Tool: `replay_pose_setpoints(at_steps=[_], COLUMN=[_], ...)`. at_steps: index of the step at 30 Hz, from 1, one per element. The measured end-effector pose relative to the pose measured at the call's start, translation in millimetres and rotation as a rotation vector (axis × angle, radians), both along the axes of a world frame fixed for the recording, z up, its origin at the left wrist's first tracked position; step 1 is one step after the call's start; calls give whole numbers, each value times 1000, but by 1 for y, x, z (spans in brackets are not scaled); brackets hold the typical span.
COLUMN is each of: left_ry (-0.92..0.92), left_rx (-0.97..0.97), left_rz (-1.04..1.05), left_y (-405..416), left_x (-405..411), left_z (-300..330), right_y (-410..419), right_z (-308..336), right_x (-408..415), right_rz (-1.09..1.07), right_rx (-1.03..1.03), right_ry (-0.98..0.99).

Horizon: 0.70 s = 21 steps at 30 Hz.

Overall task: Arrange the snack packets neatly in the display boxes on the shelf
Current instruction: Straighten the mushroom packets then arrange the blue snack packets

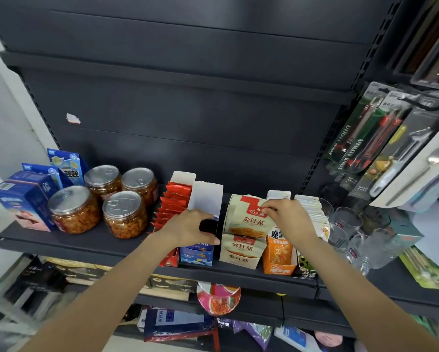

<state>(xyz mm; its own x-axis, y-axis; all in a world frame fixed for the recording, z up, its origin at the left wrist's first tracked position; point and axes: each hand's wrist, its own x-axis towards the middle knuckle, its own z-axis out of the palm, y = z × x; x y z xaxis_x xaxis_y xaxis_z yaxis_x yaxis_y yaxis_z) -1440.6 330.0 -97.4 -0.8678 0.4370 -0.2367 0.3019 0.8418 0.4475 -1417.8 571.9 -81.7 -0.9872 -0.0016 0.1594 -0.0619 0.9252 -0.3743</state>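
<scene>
Several display boxes stand side by side on the dark shelf (106, 243). My left hand (188, 227) grips the side of the blue display box (197, 255), thumb along its front edge. My right hand (287, 215) pinches the top of a beige and red snack packet (247, 217) standing in the beige display box (240, 252). A red box with a row of red packets (171, 201) sits left of the blue one. An orange display box (279, 252) and a box of pale packets (311, 209) stand to the right.
Jars with metal lids (124, 214) and blue cartons (25, 201) fill the shelf's left part. Clear glasses (353, 237) crowd the right end. Packaged knives and utensils (380, 153) hang at upper right. Lower shelves hold mixed goods, including a round bowl (218, 298).
</scene>
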Motion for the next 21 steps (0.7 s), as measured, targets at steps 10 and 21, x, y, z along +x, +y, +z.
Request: replay_pose_setpoints(at_steps=[10,21], left_ry=[33,89], left_rx=[-34,-33], left_rz=[-51,-14], left_y=[-6,-5], left_x=[-5,0], left_z=[-3,-6], right_y=[-26,-25], right_z=[-31,-27], right_x=[-30,-40], right_rz=[-21,-115], right_rx=[260,182], right_ry=[-16,-32])
